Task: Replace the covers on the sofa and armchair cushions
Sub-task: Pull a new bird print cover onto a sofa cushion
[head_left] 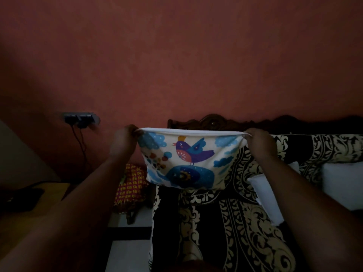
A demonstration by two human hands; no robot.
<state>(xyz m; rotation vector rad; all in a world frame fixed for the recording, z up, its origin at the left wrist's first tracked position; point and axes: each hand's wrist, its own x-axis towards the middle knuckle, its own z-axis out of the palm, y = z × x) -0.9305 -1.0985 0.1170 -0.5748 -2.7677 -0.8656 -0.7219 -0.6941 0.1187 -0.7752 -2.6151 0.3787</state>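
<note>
A person holds a bird-print cushion cover [184, 160] up at arm's length in a dim, red-walled room, the left hand [123, 140] pinching one top corner and the right hand [257, 142] pinching the other. The white-edged top hem is pulled taut between the two grips. Below them the cloth hangs free in front of a sofa [245, 222] draped in black-and-cream patterned fabric. Just below and to the outside of the right-hand grip lies a bare white cushion [265, 195], with more white padding beyond it; under the left-hand grip sits a red-and-yellow patterned cushion [131, 189]. The cover looks thin, light and limp, sagging wherever it is not stretched, so it should gather easily but will not hold its mouth open unaided. Whether the stretched hem is the opening cannot be told in this light. Holding it by the corners, as here, seems the surest way to keep it spread.
</note>
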